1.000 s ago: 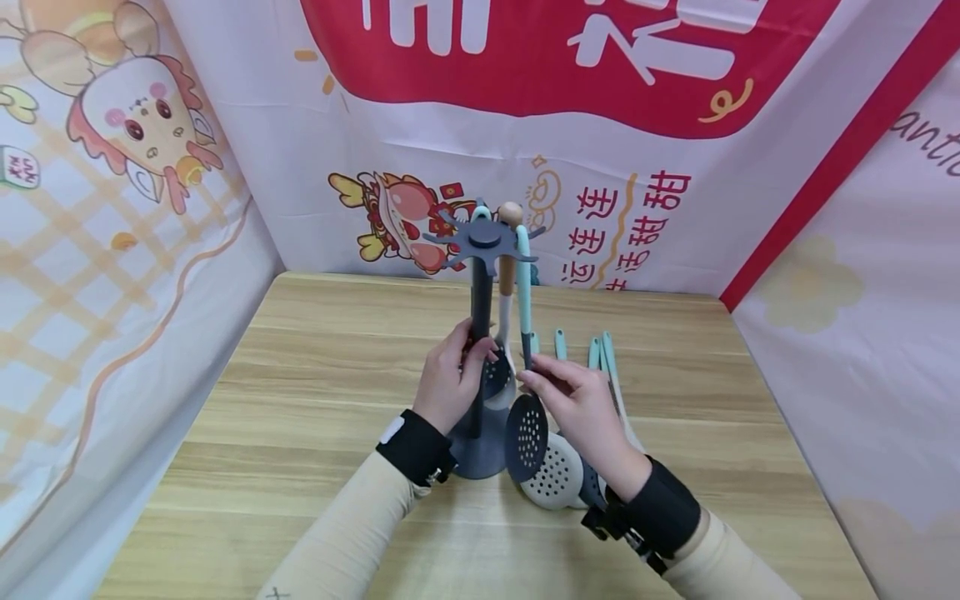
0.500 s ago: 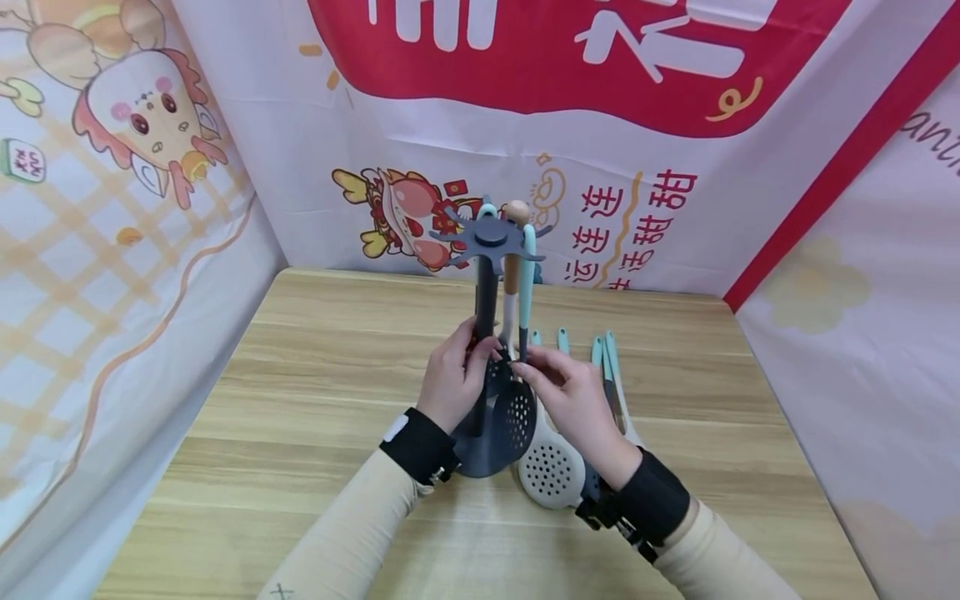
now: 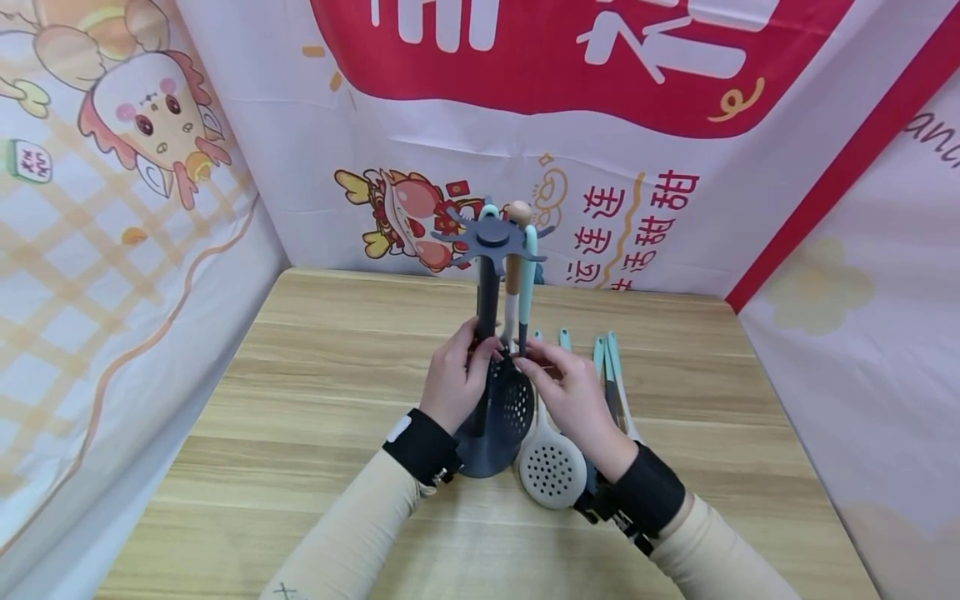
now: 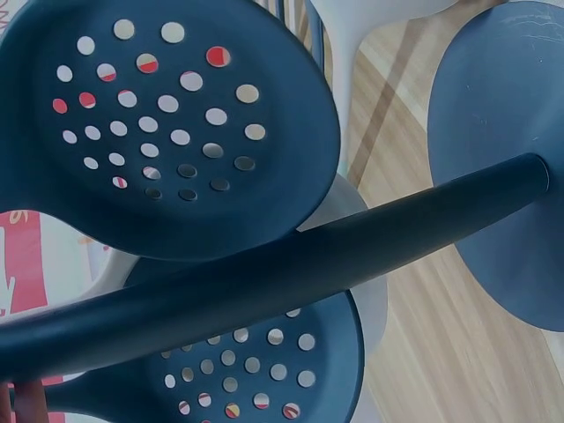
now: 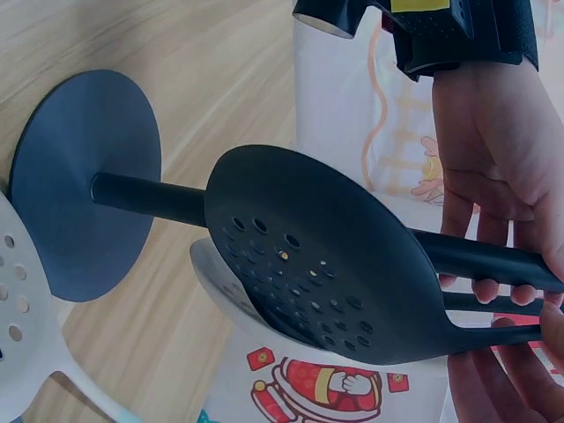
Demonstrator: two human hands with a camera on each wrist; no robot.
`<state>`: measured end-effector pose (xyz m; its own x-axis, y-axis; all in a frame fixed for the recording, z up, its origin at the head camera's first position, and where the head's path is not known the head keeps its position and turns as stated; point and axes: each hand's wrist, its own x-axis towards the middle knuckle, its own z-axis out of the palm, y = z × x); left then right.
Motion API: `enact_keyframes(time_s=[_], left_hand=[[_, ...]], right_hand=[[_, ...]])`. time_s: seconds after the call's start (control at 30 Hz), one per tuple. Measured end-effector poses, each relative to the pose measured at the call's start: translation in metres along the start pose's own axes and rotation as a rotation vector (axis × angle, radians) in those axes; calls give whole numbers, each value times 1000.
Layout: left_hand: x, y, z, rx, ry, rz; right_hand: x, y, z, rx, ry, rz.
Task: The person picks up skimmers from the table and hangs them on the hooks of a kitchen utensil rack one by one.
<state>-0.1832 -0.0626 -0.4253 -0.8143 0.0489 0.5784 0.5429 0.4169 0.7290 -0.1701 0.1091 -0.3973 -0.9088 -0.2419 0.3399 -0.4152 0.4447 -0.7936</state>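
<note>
My left hand (image 3: 456,375) grips the upright post of a dark utensil stand (image 3: 492,237), which has hooked arms at its top and a round base. With my right hand (image 3: 573,400) I pinch the dark shaft of a skimmer (image 3: 517,407). Its teal handle stands against one of the hooks; whether it rests on that hook cannot be told. The skimmer's perforated head (image 5: 300,256) hangs beside the post. A second dark perforated head (image 4: 247,374) hangs behind the post in the left wrist view. Beside it hangs a utensil with a wooden handle (image 3: 513,275), its head partly hidden.
On the wooden table, right of the stand, lies a light grey skimmer (image 3: 552,471). Several more teal-handled utensils (image 3: 609,367) lie near it, partly behind my right hand and wrist. A printed cloth (image 3: 465,142) hangs behind the table.
My right hand has moved slightly left with the skimmer, bringing its head in over the stand's base and turning it. The left hand keeps its grip on the post.
</note>
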Motion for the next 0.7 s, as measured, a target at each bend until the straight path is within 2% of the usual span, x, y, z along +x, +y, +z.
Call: enact_keyframes(time_s=[0.27, 0.5, 0.7], left_hand=[[0, 0, 0, 4, -3, -19], [0, 0, 1, -4, 17, 2], [0, -1, 1, -11, 18, 4]], right_hand=[[1, 4, 1, -7, 7, -47], [3, 7, 3, 10, 17, -88], [1, 9, 1, 41, 2, -35]])
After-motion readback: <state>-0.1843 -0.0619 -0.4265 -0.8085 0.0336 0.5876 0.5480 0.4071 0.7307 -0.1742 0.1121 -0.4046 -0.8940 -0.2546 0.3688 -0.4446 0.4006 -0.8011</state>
